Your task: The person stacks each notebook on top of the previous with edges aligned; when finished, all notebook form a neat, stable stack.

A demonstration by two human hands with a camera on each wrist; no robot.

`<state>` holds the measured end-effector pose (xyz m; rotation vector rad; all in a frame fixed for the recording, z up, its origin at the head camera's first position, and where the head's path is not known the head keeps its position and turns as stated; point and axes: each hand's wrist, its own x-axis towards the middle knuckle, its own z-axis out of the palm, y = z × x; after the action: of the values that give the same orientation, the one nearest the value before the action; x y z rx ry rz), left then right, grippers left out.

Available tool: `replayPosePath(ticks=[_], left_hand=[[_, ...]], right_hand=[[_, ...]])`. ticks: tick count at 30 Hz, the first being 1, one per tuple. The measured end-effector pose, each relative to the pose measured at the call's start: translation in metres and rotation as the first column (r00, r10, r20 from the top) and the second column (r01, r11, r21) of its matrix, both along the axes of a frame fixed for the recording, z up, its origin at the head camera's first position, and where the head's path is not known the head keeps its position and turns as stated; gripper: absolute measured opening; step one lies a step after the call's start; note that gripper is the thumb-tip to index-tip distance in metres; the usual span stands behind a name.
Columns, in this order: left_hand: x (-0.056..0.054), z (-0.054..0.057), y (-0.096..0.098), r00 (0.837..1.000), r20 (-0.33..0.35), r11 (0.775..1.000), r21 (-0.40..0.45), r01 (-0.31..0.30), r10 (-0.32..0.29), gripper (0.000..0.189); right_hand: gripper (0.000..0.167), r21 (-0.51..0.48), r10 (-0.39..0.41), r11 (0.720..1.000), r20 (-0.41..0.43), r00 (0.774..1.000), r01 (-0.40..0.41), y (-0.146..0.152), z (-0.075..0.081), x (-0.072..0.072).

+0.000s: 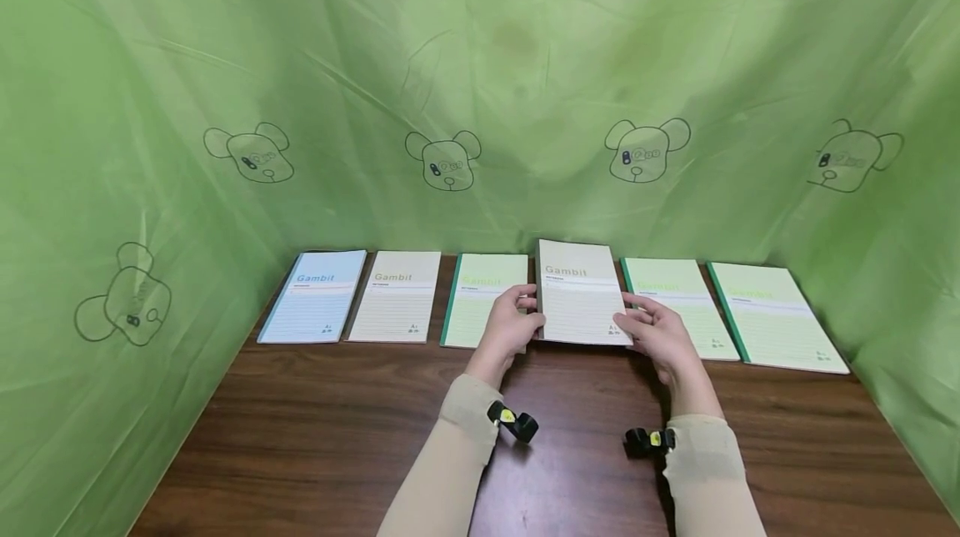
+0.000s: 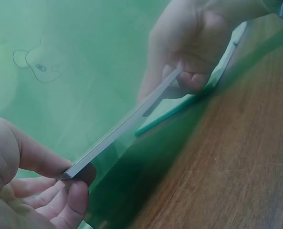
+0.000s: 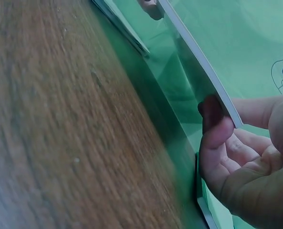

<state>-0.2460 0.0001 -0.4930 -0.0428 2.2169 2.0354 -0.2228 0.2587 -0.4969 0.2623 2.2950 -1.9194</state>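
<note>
A beige notebook (image 1: 581, 291) with a dark spine and "Gambit" on its cover is held up off the table between both hands. My left hand (image 1: 510, 324) pinches its lower left edge, thumb on the cover and fingers beneath. On the opposite edge, my right hand (image 1: 660, 335) grips the lower right corner the same way. Both wrist views show the notebook edge-on (image 2: 120, 129), tilted and apart from the wooden surface. Partly behind the left hand lies a green-spined notebook (image 1: 483, 270); another green-spined notebook (image 1: 667, 274) lies partly behind the right hand.
Along the back of the brown table (image 1: 337, 437), a blue notebook (image 1: 311, 297) and a beige notebook (image 1: 397, 295) lie to the left. A green-spined notebook (image 1: 776, 316) lies at the far right. Green cloth (image 1: 517, 62) with drawn bear heads walls the back and sides.
</note>
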Motion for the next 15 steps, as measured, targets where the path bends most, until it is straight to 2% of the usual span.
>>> replayPosePath(ticks=[8, 15], left_hand=[[0.006, 0.009, -0.003, 1.000, -0.009, 1.000, -0.029, -0.011, 0.011, 0.061], [0.006, 0.012, -0.014, 0.998, -0.039, 0.996, -0.078, -0.049, 0.046, 0.064]], right_hand=[[0.065, -0.026, -0.035, 0.999, -0.025, 0.999, 0.035, -0.005, -0.003, -0.001], [0.060, -0.010, -0.056, 0.998, -0.105, 0.993, 0.055, -0.025, 0.005, -0.001]])
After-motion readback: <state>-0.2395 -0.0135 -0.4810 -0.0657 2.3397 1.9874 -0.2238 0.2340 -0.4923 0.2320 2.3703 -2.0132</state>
